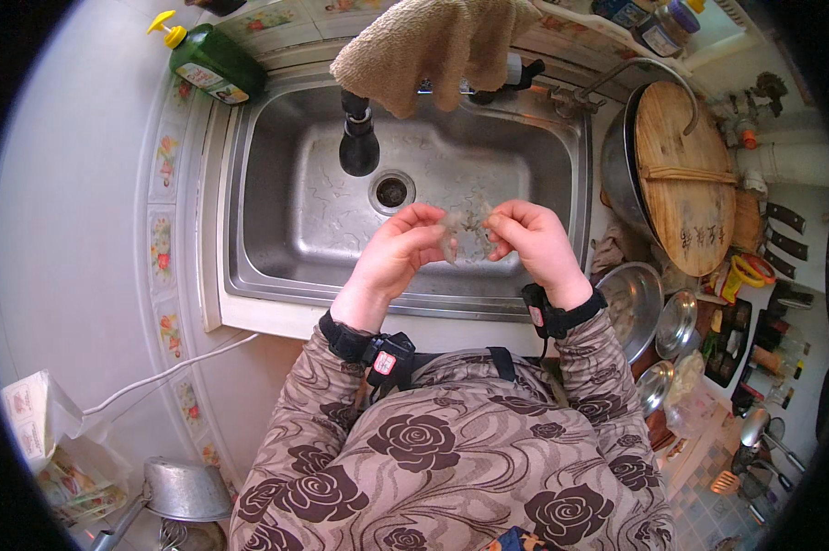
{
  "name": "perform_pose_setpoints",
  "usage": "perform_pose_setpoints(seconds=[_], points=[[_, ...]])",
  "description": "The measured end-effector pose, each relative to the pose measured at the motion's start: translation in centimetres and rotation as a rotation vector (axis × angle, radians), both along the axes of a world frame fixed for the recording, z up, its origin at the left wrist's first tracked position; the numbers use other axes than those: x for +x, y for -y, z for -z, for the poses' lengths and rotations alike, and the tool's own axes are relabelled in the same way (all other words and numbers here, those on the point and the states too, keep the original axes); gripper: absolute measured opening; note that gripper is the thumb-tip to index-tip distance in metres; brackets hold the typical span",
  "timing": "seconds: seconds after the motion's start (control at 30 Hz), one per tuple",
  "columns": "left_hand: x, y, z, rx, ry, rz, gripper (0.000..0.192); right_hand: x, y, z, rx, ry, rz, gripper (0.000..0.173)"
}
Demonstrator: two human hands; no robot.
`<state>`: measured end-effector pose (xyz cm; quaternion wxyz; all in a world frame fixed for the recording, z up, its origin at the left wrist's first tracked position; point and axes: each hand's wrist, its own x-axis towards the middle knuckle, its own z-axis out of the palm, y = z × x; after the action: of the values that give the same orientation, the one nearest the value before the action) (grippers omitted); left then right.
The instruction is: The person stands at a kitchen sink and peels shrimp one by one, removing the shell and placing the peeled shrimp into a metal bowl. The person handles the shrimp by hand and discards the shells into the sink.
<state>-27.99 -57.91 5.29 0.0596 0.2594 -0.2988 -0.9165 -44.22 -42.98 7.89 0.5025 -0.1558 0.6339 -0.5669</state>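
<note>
My left hand (407,241) is above the right part of a stainless steel sink (331,227), its fingers pinching a small, pale, translucent piece of food (450,241), likely a raw shrimp. Close beside it, my right hand (524,231) pinches thin, greyish bits (483,237) that look like shell or legs; whether they join the piece in the left hand cannot be told. Behind my left hand lies the round drain (392,192). The black faucet head (359,148) hangs over the basin. Thin pale scraps are scattered on the sink floor.
A beige towel (435,52) drapes over the faucet. A green pump bottle (214,65) stands at the back left. To the right are a pot with a wooden lid (690,179), a metal bowl (645,303) holding pale food, smaller metal bowls (676,324) and wall-mounted knives (786,237).
</note>
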Motion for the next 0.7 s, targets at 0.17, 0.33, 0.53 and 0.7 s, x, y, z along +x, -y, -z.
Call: perform_pose_setpoints(seconds=[0.17,0.33,0.53,0.7], points=[[0.6,-0.1,-0.4,0.075,-0.095,-0.003,0.021,1.3,0.5,0.3,0.064,-0.544,0.009,0.020],[0.4,-0.6,-0.2,0.158,-0.114,0.027,0.020,2.7,0.7,-1.1,-0.108,-0.555,-0.030,0.017],[0.4,-1.3,0.2,0.126,-0.112,0.042,0.017,3.8,1.2,-1.3,-0.140,-0.297,0.026,0.013],[0.4,-1.4,-0.1,0.113,-0.109,0.064,0.017,3.4,0.7,-1.3,-0.129,-0.203,-0.005,0.011]])
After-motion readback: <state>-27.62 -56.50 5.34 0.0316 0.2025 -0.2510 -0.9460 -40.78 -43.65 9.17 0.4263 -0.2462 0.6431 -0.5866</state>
